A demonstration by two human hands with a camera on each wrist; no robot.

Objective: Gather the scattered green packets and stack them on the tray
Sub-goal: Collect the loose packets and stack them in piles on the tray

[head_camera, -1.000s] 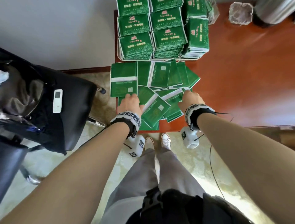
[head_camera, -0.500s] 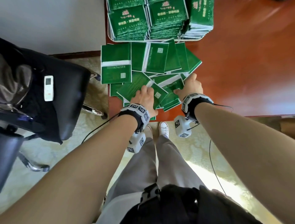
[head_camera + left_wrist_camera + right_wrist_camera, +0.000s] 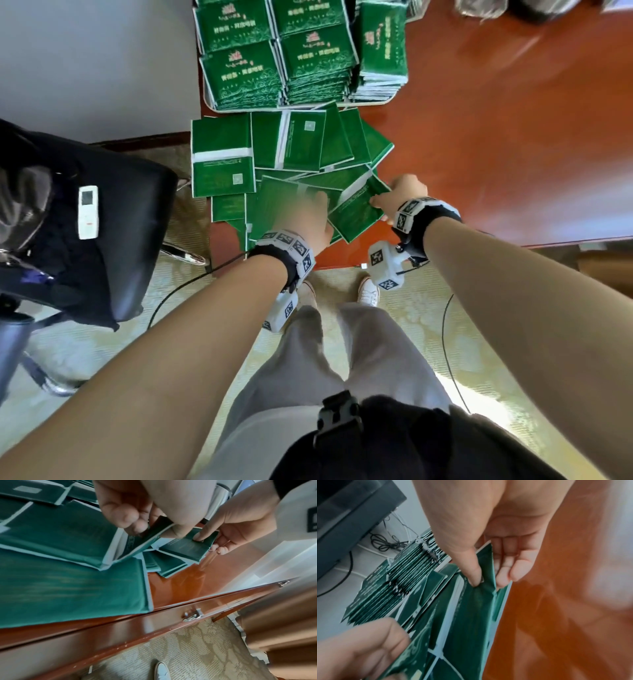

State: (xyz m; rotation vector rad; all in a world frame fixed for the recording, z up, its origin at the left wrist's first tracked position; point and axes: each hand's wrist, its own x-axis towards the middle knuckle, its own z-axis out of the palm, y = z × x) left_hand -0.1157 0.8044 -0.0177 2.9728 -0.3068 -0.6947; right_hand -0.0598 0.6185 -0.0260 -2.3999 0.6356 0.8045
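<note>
Several loose green packets [image 3: 291,147] lie overlapping on the red-brown table [image 3: 496,144], just in front of a white tray [image 3: 219,109] stacked high with more packets [image 3: 311,51]. My left hand [image 3: 308,219], blurred in the head view, pinches a packet [image 3: 147,539] by its edge between thumb and fingers. My right hand [image 3: 400,195] pinches the corner of another packet [image 3: 356,212] at the right side of the pile, thumb on top [image 3: 475,573] and fingers underneath. The two hands are close together.
A black chair [image 3: 113,222] with a white remote [image 3: 87,212] on it stands left of the table. The table's near edge [image 3: 154,616] has a drawer with a metal latch. Carpet and my white shoes [image 3: 368,291] lie below. Blurred items sit far right.
Both hands went from pressing flat on the pile to pinching packets. The left hand moved right toward the right hand, and the packets under it slid together.
</note>
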